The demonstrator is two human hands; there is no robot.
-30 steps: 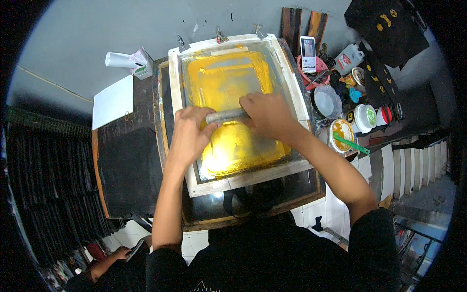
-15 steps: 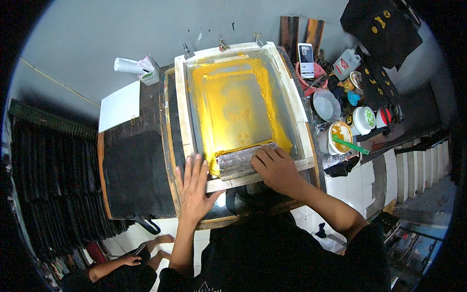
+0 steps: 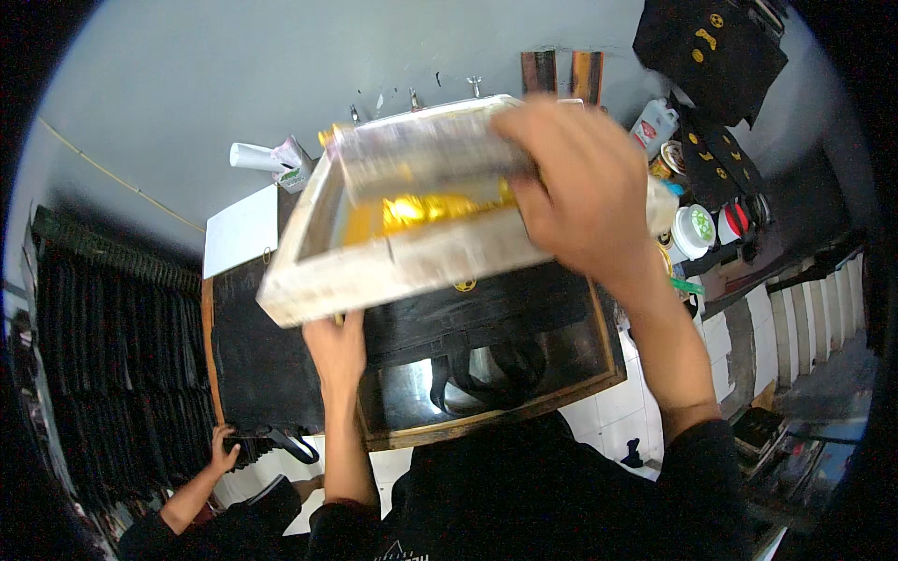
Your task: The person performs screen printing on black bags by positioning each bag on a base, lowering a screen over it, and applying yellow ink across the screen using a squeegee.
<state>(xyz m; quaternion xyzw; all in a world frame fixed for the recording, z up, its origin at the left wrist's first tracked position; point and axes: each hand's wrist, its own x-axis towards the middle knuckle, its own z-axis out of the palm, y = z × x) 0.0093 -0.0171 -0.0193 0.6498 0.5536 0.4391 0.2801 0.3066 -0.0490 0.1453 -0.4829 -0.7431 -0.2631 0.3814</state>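
The wooden screen printing frame (image 3: 402, 271) is tilted up, its near edge raised off the table and its far side by the clamps. Under its near left corner is my left hand (image 3: 335, 360), holding the frame from below with most fingers hidden. My right hand (image 3: 585, 187), blurred, is closed around one end of a wide squeegee (image 3: 426, 150) held above the mesh at the near side. Wet yellow ink (image 3: 426, 213) shows inside the frame. Beneath it lies a black fabric bag (image 3: 421, 323) with dark handles and a small yellow ball print (image 3: 465, 285).
Clamps (image 3: 414, 98) stand along the wall side. White tubs (image 3: 695, 232), a jug (image 3: 655, 126) and a green stick (image 3: 687, 286) crowd the right. At left are a white board (image 3: 241, 234) and racked black fabric (image 3: 122, 337). Another person's hand (image 3: 223, 451) touches the table's left corner.
The frame's near edge has risen from the bag, uncovering the yellow print. My left hand has gone beneath its corner. My right hand has lifted the squeegee. The other person's hand has reached the table.
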